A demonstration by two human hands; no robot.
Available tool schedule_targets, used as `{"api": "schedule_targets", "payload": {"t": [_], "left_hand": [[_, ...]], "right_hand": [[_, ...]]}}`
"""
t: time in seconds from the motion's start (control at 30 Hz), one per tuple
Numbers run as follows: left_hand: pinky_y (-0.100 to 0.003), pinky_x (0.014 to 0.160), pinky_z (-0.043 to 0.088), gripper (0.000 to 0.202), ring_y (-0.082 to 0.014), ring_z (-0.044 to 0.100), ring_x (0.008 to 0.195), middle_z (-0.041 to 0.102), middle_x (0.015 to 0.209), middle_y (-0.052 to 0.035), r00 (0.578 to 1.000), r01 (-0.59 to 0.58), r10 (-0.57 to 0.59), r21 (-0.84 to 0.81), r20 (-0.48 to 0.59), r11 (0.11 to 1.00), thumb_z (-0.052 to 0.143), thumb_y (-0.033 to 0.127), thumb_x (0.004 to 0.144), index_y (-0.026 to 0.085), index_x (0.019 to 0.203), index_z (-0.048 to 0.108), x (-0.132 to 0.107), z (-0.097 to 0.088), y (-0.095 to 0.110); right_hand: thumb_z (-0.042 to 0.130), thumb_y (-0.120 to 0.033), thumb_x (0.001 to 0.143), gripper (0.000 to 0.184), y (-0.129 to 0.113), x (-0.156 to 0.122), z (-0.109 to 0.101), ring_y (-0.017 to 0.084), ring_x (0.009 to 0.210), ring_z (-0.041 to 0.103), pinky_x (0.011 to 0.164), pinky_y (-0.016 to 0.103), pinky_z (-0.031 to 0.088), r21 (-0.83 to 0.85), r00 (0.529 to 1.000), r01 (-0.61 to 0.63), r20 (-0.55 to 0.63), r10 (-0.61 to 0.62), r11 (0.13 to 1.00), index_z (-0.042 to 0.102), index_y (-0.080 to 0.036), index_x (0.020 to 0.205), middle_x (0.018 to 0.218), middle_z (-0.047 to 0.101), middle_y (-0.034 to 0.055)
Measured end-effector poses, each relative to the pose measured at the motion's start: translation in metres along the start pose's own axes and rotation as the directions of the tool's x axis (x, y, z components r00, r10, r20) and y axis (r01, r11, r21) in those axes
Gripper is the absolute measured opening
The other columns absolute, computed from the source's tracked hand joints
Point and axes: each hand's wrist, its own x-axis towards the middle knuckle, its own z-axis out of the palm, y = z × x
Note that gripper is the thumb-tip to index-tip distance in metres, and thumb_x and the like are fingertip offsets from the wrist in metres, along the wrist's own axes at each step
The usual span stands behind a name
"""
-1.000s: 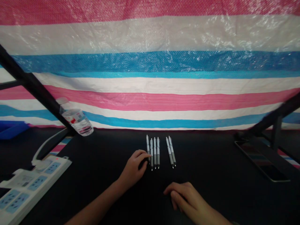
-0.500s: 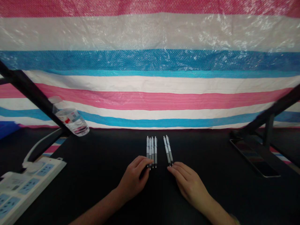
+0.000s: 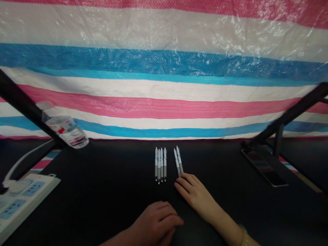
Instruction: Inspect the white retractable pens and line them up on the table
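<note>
Several white pens (image 3: 161,165) with grey grips lie side by side, tips towards me, on the black table. To their right are two more pens (image 3: 178,160) of the same kind, slightly slanted. My right hand (image 3: 194,194) rests with its fingers stretched out over the tip ends of these two, covering their points. My left hand (image 3: 159,221) is lower and nearer to me, apart from the pens. Its fingers are loosely bent, with nothing visible in them.
A white power strip (image 3: 28,201) lies at the left, with a tilted water bottle (image 3: 68,131) behind it by a black bar. A phone (image 3: 265,168) lies at the right beside another black bar. Striped plastic sheeting (image 3: 164,109) hangs behind the table.
My left hand has left the larger group of pens and drawn back towards me. My right hand remains at the two pens, reaching a little further over their tips. The view has shifted slightly.
</note>
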Motion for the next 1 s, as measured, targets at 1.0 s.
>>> {"api": "schedule_targets", "payload": {"t": [1.0], "left_hand": [[-0.018,0.050,0.048,0.065,-0.0101,0.057,0.066,0.058,0.107,-0.0033,0.791,0.400,-0.539,-0.421,-0.289,0.814,0.064,0.010,0.080,0.029,0.138,0.041,-0.005,0.000,-0.015]], "right_hand": [[0.064,-0.030,0.093,0.011,-0.008,-0.016,-0.023,0.009,0.055,0.050,0.050,0.022,0.038,0.979,0.448,-0.202,0.122,0.886,-0.032,0.055,-0.023,0.096,0.080,0.051,-0.0028]]}}
